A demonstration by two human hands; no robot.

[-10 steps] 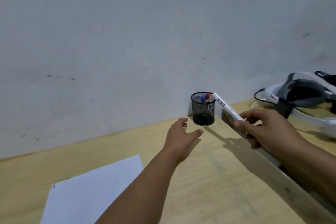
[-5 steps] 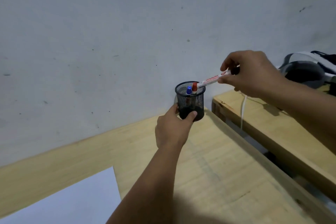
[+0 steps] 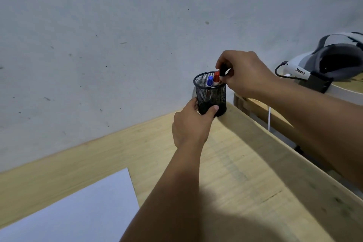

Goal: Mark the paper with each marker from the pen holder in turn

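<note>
- My right hand [image 3: 243, 73] has swung the black-capped marker [image 3: 222, 70] from level to upright over the pen holder [image 3: 211, 94]; its fingers pinch the cap.
- My left hand [image 3: 191, 124] now grips the holder at the bench [image 3: 235, 163] corner, so I judge this marker is going back.
- Paper [image 3: 78, 212] is cut off; the markers' barrels blur behind the mesh.

Left hand [image 3: 191, 124] grips base of black mesh pen holder [image 3: 211, 94] on wooden table [image 3: 225, 163]; right hand [image 3: 245, 74] pinches black-capped marker [image 3: 223, 70] at rim, beside red marker [image 3: 216, 78] and blue marker [image 3: 209, 81]; paper [image 3: 78, 212] lower left
</note>
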